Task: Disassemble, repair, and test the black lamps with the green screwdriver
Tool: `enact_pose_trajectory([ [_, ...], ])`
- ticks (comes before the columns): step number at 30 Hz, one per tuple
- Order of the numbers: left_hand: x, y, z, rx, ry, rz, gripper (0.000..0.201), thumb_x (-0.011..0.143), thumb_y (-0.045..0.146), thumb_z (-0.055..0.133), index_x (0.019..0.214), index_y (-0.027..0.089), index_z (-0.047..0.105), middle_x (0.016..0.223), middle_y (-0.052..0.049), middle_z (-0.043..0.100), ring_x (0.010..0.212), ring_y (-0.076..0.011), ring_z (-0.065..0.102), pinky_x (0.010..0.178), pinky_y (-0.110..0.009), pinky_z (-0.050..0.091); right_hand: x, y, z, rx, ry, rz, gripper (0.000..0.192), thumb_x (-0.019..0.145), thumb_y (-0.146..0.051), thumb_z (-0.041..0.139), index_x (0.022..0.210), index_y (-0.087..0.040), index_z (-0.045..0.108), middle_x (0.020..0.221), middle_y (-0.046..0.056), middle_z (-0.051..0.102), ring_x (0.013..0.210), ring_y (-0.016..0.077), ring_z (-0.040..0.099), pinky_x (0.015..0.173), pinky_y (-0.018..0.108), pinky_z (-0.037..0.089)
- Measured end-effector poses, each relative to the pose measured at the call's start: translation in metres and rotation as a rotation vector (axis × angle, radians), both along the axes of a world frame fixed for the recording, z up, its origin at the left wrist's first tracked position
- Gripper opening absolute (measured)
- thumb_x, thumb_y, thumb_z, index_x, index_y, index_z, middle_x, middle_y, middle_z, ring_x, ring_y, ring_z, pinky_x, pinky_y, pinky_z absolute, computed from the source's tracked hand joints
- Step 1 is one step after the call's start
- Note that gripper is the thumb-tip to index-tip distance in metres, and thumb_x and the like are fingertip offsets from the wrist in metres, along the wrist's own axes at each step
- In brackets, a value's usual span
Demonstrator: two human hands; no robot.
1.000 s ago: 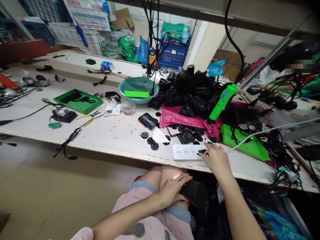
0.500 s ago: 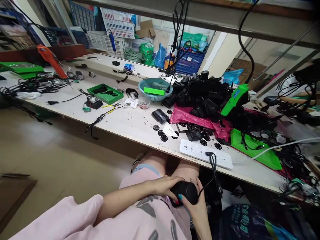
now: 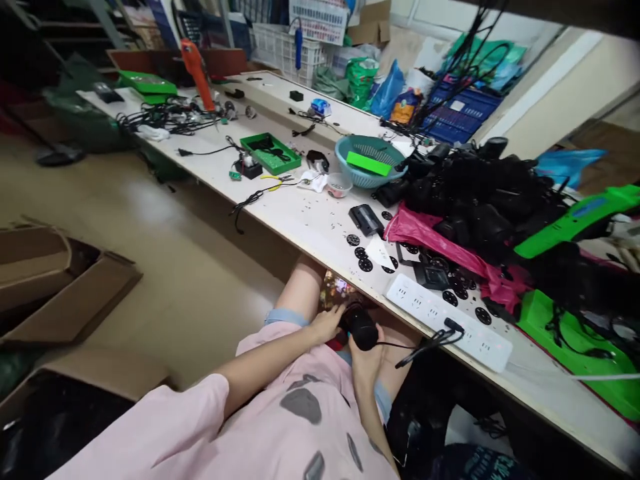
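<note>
Over my lap, below the table's front edge, both hands hold a black rounded device with a cylindrical end. My left hand grips its left side, fingers partly hidden by it. My right hand is wrapped round the lower right of the cylindrical end. A black cord runs from the device towards the white power strip, where a black plug sits in a socket. Just beyond the device, small coloured light spots show between my legs; I cannot tell what surface they fall on.
Black perforated discs and a black housing lie on the table. Behind are a teal basket, yellow-handled pliers and a green tray. Black devices are heaped at right. An open cardboard box stands at lower left.
My view has swung left, showing boxes on the floor. Both hands have tilted the device and moved it closer to the table edge. Coloured light spots now show beyond it.
</note>
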State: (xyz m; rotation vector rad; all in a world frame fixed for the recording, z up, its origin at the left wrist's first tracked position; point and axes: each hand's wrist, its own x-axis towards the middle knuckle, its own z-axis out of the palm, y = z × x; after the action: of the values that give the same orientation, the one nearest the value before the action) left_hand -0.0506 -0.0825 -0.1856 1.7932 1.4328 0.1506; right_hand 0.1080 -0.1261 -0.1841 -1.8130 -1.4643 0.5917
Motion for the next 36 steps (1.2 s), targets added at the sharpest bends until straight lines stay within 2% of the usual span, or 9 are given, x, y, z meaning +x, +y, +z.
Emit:
enact_pose_trajectory([
  [3, -0.015, -0.012, -0.015, -0.102, 0.040, 0.027, 0.042, 0.093, 0.033, 0.065, 0.132, 0.018, 0.056, 0.133, -0.012, 0.059, 0.116, -0.0277, 0.061, 0.098, -0.052, 0.053, -0.005, 0.002, -0.001, 0.057, -0.030, -0.044, 0.075, 0.080, -0.048, 0.064, 0.140, -0.012, 0.039, 0.140, 0.022, 0.050, 0.131, 0.0342, 0.047, 0.110, 0.051, 0.040],
  [9, -0.038, -0.018, -0.032, -0.126, -0.006, 0.107, 0.039, 0.094, 0.035, 0.064, 0.129, 0.018, 0.058, 0.131, -0.011, 0.060, 0.114, -0.0270, 0.061, 0.097, -0.051, 0.053, -0.010, 0.005, -0.001, 0.108, -0.040, -0.046, 0.077, 0.077, -0.049, 0.068, 0.138, -0.011, 0.043, 0.133, 0.020, 0.055, 0.122, 0.0323, 0.054, 0.106, 0.049, 0.043],
  [12, -0.031, -0.014, -0.034, -0.081, -0.095, 0.137, 0.043, 0.093, 0.035, 0.065, 0.131, 0.018, 0.056, 0.135, -0.012, 0.057, 0.119, -0.0286, 0.059, 0.099, -0.053, 0.051, -0.009, 0.003, -0.003, 0.132, -0.042, -0.073, 0.077, 0.076, -0.051, 0.069, 0.137, -0.012, 0.043, 0.132, 0.019, 0.056, 0.120, 0.0313, 0.055, 0.105, 0.048, 0.045],
  [15, -0.012, -0.010, -0.037, -0.013, -0.241, 0.138, 0.046, 0.093, 0.036, 0.065, 0.134, 0.019, 0.053, 0.138, -0.012, 0.055, 0.119, -0.0287, 0.059, 0.098, -0.051, 0.052, -0.006, 0.001, -0.005, 0.145, -0.048, -0.086, 0.077, 0.075, -0.050, 0.071, 0.136, -0.012, 0.045, 0.130, 0.017, 0.057, 0.118, 0.0306, 0.056, 0.104, 0.048, 0.046],
  [18, 0.005, -0.009, -0.041, 0.012, -0.368, 0.138, 0.045, 0.093, 0.036, 0.064, 0.133, 0.018, 0.053, 0.124, -0.010, 0.062, 0.102, -0.0233, 0.065, 0.086, -0.044, 0.058, -0.004, 0.000, -0.003, 0.138, -0.061, -0.100, 0.073, 0.078, -0.047, 0.072, 0.137, -0.014, 0.044, 0.132, 0.016, 0.056, 0.121, 0.0302, 0.056, 0.104, 0.050, 0.046],
  [21, 0.009, -0.011, -0.047, 0.004, -0.441, 0.156, 0.041, 0.094, 0.037, 0.064, 0.128, 0.016, 0.055, 0.106, -0.007, 0.066, 0.084, -0.0177, 0.066, 0.074, -0.036, 0.059, -0.004, -0.004, 0.003, 0.102, -0.076, -0.063, 0.063, 0.086, -0.046, 0.068, 0.137, -0.017, 0.045, 0.133, 0.013, 0.055, 0.122, 0.0295, 0.055, 0.102, 0.051, 0.047],
  [27, 0.000, -0.014, -0.054, 0.005, -0.456, 0.220, 0.033, 0.095, 0.038, 0.062, 0.119, 0.015, 0.059, 0.099, -0.005, 0.065, 0.077, -0.0154, 0.064, 0.070, -0.033, 0.057, -0.007, -0.017, 0.020, 0.047, -0.090, 0.017, 0.056, 0.092, -0.044, 0.063, 0.139, -0.019, 0.046, 0.135, 0.012, 0.054, 0.120, 0.0280, 0.057, 0.099, 0.049, 0.050],
  [36, -0.001, -0.009, -0.046, -0.014, -0.413, 0.253, 0.031, 0.094, 0.036, 0.063, 0.117, 0.015, 0.060, 0.104, -0.006, 0.066, 0.082, -0.0166, 0.065, 0.072, -0.034, 0.058, -0.011, -0.024, 0.032, 0.041, -0.080, 0.083, 0.057, 0.091, -0.043, 0.064, 0.139, -0.019, 0.045, 0.134, 0.013, 0.055, 0.118, 0.0266, 0.058, 0.099, 0.046, 0.051],
])
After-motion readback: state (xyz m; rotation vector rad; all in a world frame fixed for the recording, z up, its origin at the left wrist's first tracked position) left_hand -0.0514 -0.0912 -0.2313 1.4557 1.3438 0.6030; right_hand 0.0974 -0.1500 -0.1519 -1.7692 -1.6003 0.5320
